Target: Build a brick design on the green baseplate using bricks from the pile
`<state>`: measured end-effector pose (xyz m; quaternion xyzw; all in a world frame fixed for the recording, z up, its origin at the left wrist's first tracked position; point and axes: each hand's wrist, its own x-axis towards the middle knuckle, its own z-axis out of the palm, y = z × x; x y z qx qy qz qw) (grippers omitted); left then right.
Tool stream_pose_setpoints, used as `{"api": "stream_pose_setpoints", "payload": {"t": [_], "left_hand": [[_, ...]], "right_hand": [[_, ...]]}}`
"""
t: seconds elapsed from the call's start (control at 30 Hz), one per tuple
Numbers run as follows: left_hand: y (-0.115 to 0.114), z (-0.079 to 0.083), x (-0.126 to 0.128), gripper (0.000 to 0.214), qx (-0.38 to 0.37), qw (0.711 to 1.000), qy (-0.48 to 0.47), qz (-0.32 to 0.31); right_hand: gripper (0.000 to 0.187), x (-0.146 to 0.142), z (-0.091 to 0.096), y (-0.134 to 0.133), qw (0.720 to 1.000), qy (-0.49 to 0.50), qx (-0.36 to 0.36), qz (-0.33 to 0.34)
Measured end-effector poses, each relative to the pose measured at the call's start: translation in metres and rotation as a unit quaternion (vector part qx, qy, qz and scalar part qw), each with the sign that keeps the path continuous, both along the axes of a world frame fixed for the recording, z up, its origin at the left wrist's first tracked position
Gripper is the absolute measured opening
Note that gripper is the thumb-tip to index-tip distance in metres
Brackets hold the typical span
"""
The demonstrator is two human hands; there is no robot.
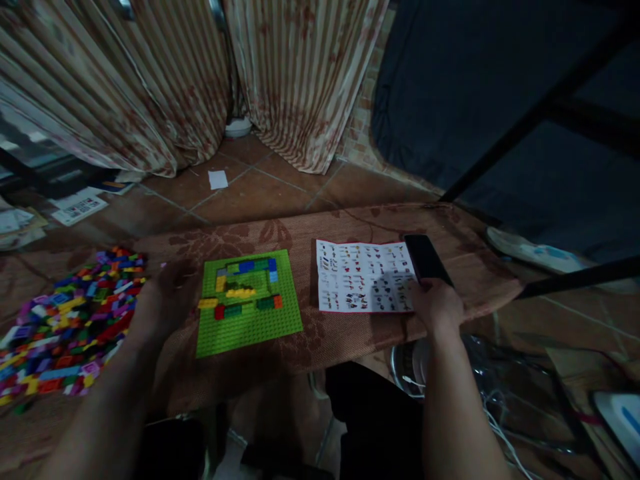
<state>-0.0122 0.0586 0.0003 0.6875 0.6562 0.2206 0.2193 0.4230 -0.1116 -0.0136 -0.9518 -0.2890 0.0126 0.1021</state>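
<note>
A green building-block baseplate (pixel 245 332) lies on the cloth-covered bench, with a ring of coloured toy bricks (pixel 240 291) on it, blue, yellow, red and dark green. A yellow brick (pixel 208 303) sits at its left edge. My left hand (pixel 167 300) hovers between the plate and a big pile of loose bricks (pixel 75 320); its fingers are dark and smeared, so what they hold is unclear. My right hand (pixel 439 305) is closed on the right edge of a printed instruction sheet (pixel 363 277), with the thumb on top. Beyond that hand lies a black phone-like slab (pixel 427 259).
The narrow bench (pixel 300 230) has a brown patterned cover. Striped curtains (pixel 175 80) hang behind it above a tiled floor with papers (pixel 79 207). To the right are dark metal bars (pixel 505 143), and below my right arm are white cables (pixel 495 427).
</note>
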Motion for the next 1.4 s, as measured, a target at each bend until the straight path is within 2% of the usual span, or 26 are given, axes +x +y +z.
{"api": "stream_pose_setpoints", "payload": {"t": [0.13, 0.23, 0.43, 0.6, 0.87, 1.07, 1.4], "left_hand": [[-0.008, 0.014, 0.015, 0.050, 0.003, 1.000, 0.001, 0.013], [-0.011, 0.020, 0.021, 0.047, -0.005, 1.000, 0.011, 0.025], [-0.008, 0.012, 0.016, 0.049, 0.002, 0.999, -0.030, 0.016], [-0.006, 0.005, 0.015, 0.045, 0.002, 0.999, -0.043, 0.006], [-0.009, 0.010, 0.017, 0.043, 0.013, 0.999, -0.048, -0.015], [-0.010, 0.006, 0.016, 0.041, 0.028, 0.999, -0.045, -0.011], [-0.011, 0.002, 0.018, 0.043, 0.015, 0.999, -0.039, -0.001]], "right_hand": [[0.045, 0.003, -0.002, -0.001, 0.999, 0.017, -0.030, 0.008], [0.045, 0.005, -0.008, -0.001, 0.999, 0.018, -0.028, 0.034], [0.038, 0.012, -0.024, 0.001, 0.997, 0.015, 0.046, 0.068], [0.036, 0.009, -0.023, 0.008, 0.991, 0.074, 0.093, 0.068], [0.040, 0.003, -0.031, 0.019, 0.938, 0.210, 0.273, 0.046], [0.033, -0.005, -0.030, 0.025, 0.865, 0.301, 0.400, 0.029], [0.032, -0.013, -0.021, 0.032, 0.854, 0.295, 0.428, 0.032]]}}
